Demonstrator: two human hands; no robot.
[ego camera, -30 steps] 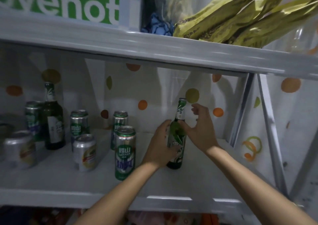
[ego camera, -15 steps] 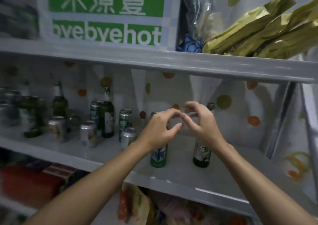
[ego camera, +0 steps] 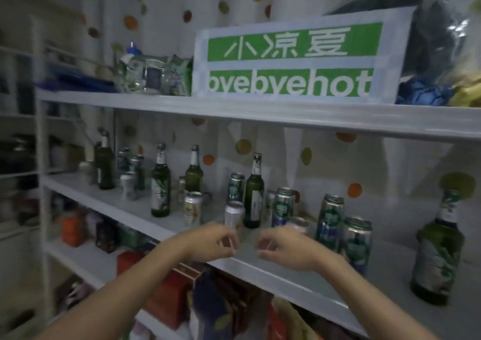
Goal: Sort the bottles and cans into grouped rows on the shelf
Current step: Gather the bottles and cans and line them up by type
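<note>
Head view: left hand (ego camera: 216, 240) and right hand (ego camera: 286, 248), seemingly empty, half-curled before white shelf (ego camera: 286, 269) of bottles.

- The middle shelf (ego camera: 291, 269) is a white board that runs from the far left to the near right.
- On it stand green bottles, all upright: one far left (ego camera: 105, 168), one (ego camera: 160, 183) near the front edge, one (ego camera: 194, 170) behind it, one (ego camera: 254, 194) in the middle, and one (ego camera: 437, 251) alone at the right.
- Green cans (ego camera: 356, 243) stand in a group between the middle bottle and the right bottle.
- Silver cans (ego camera: 192, 208) stand just left of the middle bottle.
- More cans stand at the far left, but they are too blurred to tell apart.
</note>
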